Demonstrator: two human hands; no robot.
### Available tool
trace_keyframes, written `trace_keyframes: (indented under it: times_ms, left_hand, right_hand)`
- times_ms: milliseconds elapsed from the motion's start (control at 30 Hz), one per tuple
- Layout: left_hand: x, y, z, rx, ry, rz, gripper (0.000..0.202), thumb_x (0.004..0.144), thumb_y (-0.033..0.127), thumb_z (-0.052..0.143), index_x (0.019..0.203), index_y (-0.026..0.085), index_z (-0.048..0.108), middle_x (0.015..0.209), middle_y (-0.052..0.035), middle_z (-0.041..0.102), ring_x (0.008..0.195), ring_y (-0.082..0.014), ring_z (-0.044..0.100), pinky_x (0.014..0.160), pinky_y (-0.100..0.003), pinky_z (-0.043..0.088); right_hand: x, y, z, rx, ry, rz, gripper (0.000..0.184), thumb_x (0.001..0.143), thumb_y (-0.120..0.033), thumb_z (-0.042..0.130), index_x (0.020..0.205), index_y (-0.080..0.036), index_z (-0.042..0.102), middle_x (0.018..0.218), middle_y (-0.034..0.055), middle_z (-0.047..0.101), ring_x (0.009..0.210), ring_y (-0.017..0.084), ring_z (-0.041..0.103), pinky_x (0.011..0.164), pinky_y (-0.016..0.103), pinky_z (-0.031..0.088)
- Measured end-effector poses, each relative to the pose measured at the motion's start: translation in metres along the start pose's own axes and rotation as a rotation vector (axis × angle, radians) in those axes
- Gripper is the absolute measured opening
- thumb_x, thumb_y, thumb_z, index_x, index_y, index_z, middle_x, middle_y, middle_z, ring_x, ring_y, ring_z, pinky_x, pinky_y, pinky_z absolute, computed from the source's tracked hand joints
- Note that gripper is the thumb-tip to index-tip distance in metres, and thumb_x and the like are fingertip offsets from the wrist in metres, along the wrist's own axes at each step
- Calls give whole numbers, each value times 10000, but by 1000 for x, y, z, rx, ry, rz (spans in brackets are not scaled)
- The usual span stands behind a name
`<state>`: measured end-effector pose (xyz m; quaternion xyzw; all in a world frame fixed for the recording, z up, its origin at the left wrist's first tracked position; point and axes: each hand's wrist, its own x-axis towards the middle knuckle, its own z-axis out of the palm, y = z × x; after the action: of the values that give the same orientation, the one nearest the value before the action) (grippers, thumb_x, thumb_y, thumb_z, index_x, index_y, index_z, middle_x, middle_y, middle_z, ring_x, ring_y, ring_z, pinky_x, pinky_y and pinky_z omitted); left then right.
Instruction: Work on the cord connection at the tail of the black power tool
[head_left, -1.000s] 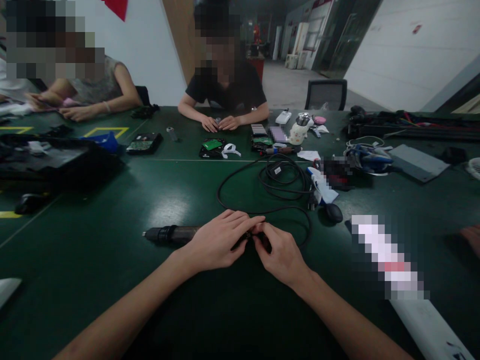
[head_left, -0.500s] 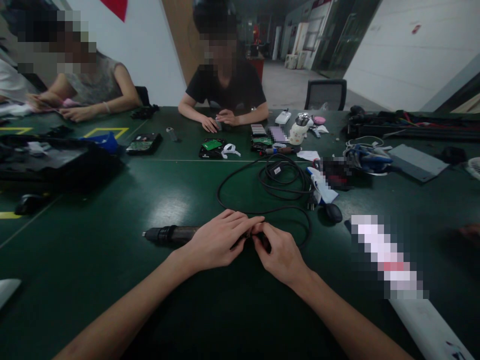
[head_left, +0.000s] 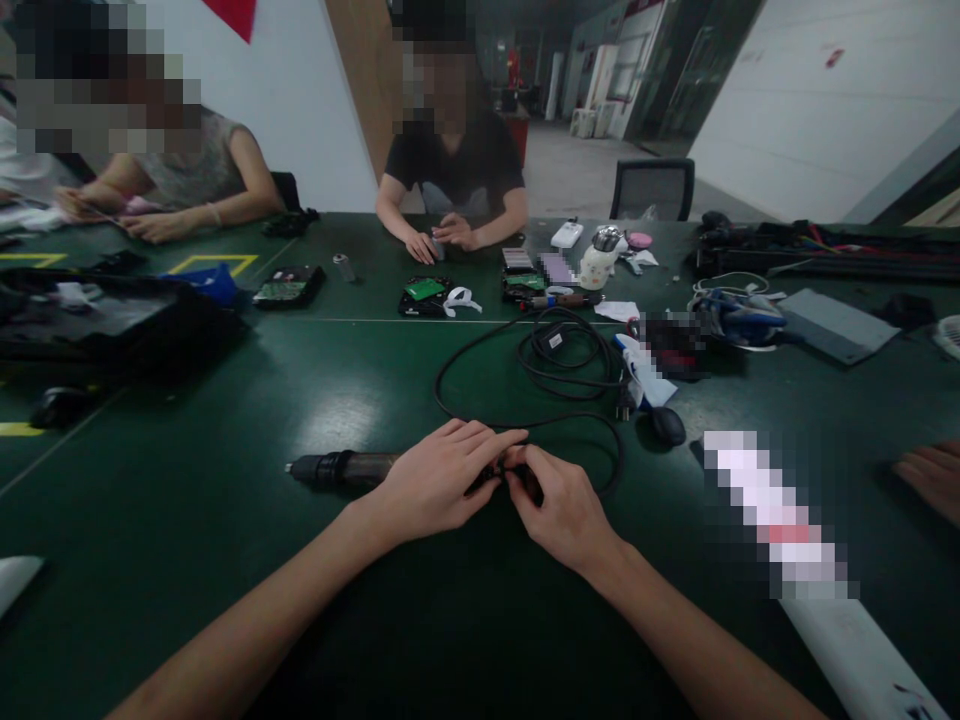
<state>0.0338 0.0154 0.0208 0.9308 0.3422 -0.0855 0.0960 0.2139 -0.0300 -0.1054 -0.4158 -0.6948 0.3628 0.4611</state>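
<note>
Centre of the frame: the tool [head_left: 352,467] lies flat on the table [head_left: 225,560], tip to the left, the left hand [head_left: 442,480] curled over its body and the right hand [head_left: 561,505] bunched near its rear end, with what, if anything, it pinches hidden. Good practice here would keep the body still, the right hand in line with it, and the cable [head_left: 577,413], just above the hands, slack.

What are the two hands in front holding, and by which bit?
The left hand holds a dark, tube-shaped tool around the half away from its tip. The right hand seems to pinch something at that end; exactly what is hidden.
</note>
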Motion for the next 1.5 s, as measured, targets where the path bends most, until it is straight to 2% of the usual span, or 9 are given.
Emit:
trace_keyframes:
  times_ms: [167,333,467,667,833,1033,1200,1367,1500]
  left_hand:
    - [0,0,-1,-51,4,0,674,970,178,581,1588,271,329,1337,-42,640,1219,-205,595,1067,-408,487]
    - [0,0,1,3,15,7,625,989,221,572,1574,252,355,1362,-73,632,1225,-236,603,1040,-447,498]
    - [0,0,-2,-40,4,17,675,963,197,594,1584,259,337,1350,-66,637,1238,-228,599,1070,-432,492]
    - [1,0,0,15,-6,-19,610,1008,246,589,1573,257,360,1338,-67,644,1218,-236,607,1033,-443,495]
    - [1,0,-3,-56,-8,5,677,979,207,605,1592,262,324,1360,-52,637,1243,-215,592,1081,-414,479]
    - [1,1,-1,30,0,-19,580,1015,253,573,1559,250,374,1371,-71,633,1223,-242,605,1032,-461,495]
    - [1,-1,-2,-27,3,26,666,964,211,599,1577,264,345,1347,-59,639,1239,-225,599,1072,-433,489]
    - [2,0,2,67,21,-3,564,1002,254,589,1536,240,407,1295,-62,658,1181,-235,616,1014,-443,497]
    - [2,0,0,3,2,12,606,979,230,612,1544,245,395,1294,-59,652,1213,-229,596,1060,-423,479]
  right_hand:
    - [1,-1,-1,2,-2,1,117,991,-144,570,1067,-226,605,1026,56,706,836,200,683,718,310,539]
    - [1,-1,-1,-18,5,-3,110,985,-142,576,1054,-227,588,1037,57,714,821,200,688,697,310,537]
    - [0,0,-1,-18,5,-13,113,989,-141,570,1057,-226,601,1022,60,714,821,200,690,693,303,535]
    - [0,1,1,-7,4,-2,105,986,-142,582,1049,-226,589,1026,54,706,829,198,681,718,306,531]
    - [-1,0,1,-14,-5,11,107,1003,-147,564,1072,-222,594,1014,53,697,834,201,677,731,314,528]
    - [1,-1,-1,-7,-5,3,107,993,-148,581,1063,-228,587,1034,54,704,848,204,687,715,308,534]
    - [0,0,-1,-25,4,-9,104,996,-149,573,1060,-230,585,1028,55,710,831,205,688,705,313,531]
    - [0,-1,0,-17,9,1,106,998,-148,572,1064,-232,578,1039,54,709,863,207,696,736,314,540]
    - [0,-1,0,-30,15,2,109,994,-142,569,1055,-231,574,1043,53,713,837,203,691,727,318,529]
